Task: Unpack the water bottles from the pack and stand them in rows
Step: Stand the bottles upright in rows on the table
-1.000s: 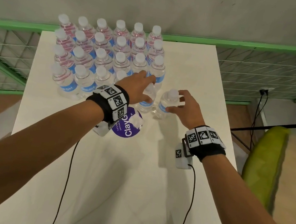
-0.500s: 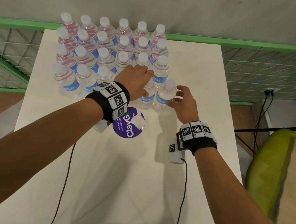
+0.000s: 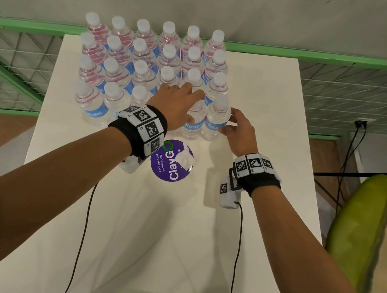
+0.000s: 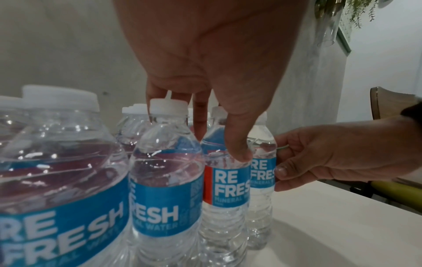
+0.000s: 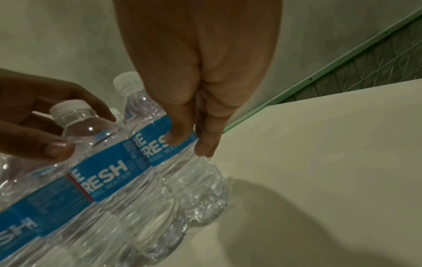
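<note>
Water bottles of clear, thin ribbed plastic with white screw caps and blue paper labels stand packed upright on the white counter (image 3: 238, 228), and the two nearest the person are the ones in hand. The right hand (image 3: 239, 133) pinches the end bottle of the front row (image 3: 216, 121) at its blue label, thumb in front and fingers behind, the bottle touching its neighbour. Just beside it the left hand (image 3: 178, 104) curls down over the next bottle in the front row (image 3: 194, 124), thumb on its shoulder above the label. Each looks full, so probably fairly heavy for its size, with soft walls likely to dent under a hard squeeze. The labelled waist or the stiff neck under the cap seems the surest place to grip, while the bare ribbed plastic may be slick. Farther back, three complete rows of bottles (image 3: 168, 54) reach the counter's far edge, by a green railing (image 3: 351, 60).
</note>
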A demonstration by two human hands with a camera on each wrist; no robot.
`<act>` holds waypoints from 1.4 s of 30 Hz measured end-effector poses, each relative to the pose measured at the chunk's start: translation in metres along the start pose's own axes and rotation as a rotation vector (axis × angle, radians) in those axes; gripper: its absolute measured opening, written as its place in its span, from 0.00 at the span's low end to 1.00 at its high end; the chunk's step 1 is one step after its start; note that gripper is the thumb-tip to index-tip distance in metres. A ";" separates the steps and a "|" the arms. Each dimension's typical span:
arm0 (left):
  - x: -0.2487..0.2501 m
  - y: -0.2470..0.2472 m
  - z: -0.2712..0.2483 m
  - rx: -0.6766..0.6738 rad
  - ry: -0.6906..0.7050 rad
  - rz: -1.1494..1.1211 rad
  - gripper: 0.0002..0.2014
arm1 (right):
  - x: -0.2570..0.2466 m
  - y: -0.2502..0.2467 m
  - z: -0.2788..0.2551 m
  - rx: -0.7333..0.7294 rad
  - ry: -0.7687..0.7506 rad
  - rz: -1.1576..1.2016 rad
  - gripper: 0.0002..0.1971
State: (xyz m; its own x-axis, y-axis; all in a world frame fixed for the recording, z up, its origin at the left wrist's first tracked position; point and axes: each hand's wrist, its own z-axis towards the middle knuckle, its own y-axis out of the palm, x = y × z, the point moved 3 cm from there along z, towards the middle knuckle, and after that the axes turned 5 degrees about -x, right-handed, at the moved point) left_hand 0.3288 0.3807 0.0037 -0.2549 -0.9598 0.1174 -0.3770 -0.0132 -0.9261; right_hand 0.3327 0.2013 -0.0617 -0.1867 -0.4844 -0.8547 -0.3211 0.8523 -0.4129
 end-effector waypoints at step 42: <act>-0.004 0.005 0.001 0.068 0.042 -0.044 0.32 | 0.009 0.001 -0.001 -0.011 0.009 0.030 0.23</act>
State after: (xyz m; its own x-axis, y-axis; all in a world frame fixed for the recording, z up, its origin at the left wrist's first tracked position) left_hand 0.3289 0.3844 -0.0021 -0.2770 -0.9454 0.1718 -0.3279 -0.0750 -0.9417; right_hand 0.3301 0.1973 -0.0694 -0.2048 -0.4602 -0.8639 -0.3253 0.8644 -0.3834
